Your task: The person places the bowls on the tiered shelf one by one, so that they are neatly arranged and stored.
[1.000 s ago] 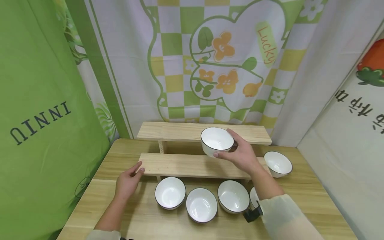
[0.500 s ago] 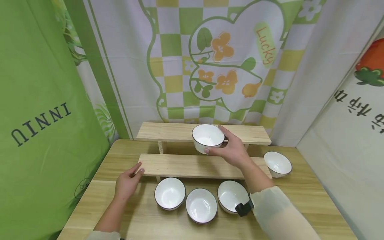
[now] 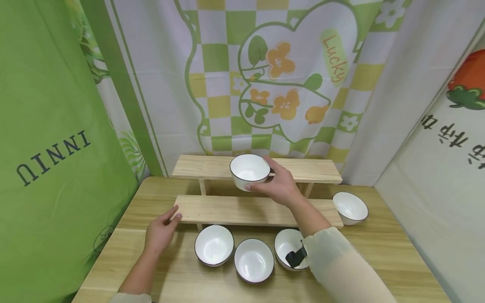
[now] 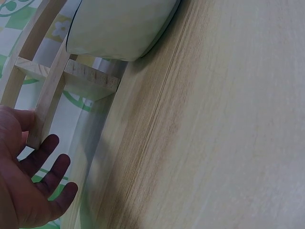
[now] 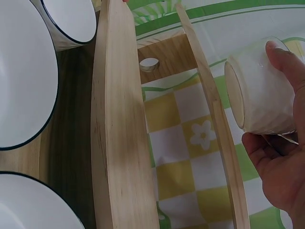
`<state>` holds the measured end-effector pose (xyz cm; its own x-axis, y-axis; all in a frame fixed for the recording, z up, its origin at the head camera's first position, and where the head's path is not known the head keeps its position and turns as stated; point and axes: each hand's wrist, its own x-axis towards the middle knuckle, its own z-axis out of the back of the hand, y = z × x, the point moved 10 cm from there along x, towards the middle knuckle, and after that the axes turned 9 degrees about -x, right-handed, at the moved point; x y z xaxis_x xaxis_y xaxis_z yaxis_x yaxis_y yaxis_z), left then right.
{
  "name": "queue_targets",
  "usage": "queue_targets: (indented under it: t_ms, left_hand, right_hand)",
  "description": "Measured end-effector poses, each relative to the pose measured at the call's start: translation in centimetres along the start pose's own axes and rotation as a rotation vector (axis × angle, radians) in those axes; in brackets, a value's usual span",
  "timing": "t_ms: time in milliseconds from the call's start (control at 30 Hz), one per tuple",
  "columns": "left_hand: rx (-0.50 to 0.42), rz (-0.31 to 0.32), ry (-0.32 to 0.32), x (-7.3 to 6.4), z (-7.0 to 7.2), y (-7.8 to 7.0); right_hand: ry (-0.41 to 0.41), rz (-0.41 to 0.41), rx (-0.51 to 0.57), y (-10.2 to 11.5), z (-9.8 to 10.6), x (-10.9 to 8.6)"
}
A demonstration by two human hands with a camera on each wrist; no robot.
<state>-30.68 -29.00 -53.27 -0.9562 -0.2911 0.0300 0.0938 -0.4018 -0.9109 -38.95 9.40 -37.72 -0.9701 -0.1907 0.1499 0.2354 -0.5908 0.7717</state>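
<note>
In the head view my right hand [image 3: 278, 185] grips a white bowl [image 3: 248, 168] with a dark rim, thumb on the near side and fingers at the far right. The bowl is upright and overlaps the upper board [image 3: 307, 168] of a two-step wooden shelf; in the right wrist view its pale base [image 5: 235, 93] shows past that board's edge. My left hand [image 3: 161, 233] pinches the left end of the lower board [image 3: 242, 210]. The left wrist view shows thumb and index finger at the board end [image 4: 43, 121], the other fingers loosely spread.
Before the lower board three like bowls stand on the wooden table [image 3: 125, 252]: a left bowl [image 3: 214, 246], a middle bowl [image 3: 254, 261] and a right bowl [image 3: 282, 244] partly behind my sleeve. Another bowl [image 3: 350, 207] sits right of the shelf. Patterned curtains [image 3: 159, 84] enclose the table.
My right hand has carried its bowl leftward and slightly farther back over the shelf. The sleeve now covers a bowl at the front right. My left hand has stayed at the board's end.
</note>
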Motion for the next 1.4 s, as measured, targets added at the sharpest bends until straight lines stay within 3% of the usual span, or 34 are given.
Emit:
queue_targets:
  t_ms: [600,1400]
  left_hand:
    - [0.000,0.018,0.003,-0.5,-0.1,-0.1]
    - [-0.005,-0.013,-0.024,-0.3,0.1,-0.4]
  right_hand:
    - [0.004,0.036,0.048,1.7,-2.0,1.5]
    - [-0.004,0.055,0.045,2.8,-4.5,3.2]
